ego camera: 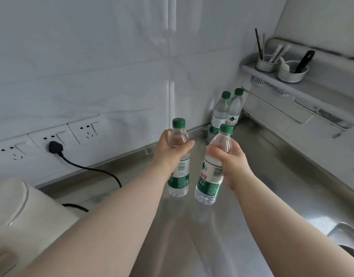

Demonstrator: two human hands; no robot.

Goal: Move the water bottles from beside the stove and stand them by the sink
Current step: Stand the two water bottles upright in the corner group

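My left hand (pixel 170 151) grips a clear water bottle (pixel 179 177) with a green cap and green label, held upright above the steel counter (pixel 252 186). My right hand (pixel 230 159) grips a second, similar bottle (pixel 209 182), tilted slightly to the right. Both hands wrap the upper body of their bottles. Two more green-capped bottles (pixel 220 114) (pixel 235 108) stand upright together in the far corner of the counter, against the tiled wall. The corner of the sink (pixel 344 234) shows at the lower right edge.
A white appliance (pixel 18 212) sits at the lower left, with a black cord (pixel 96 170) running to a plug (pixel 55 147) in a row of wall sockets. A wall shelf (pixel 292 76) at upper right carries two cups of utensils.
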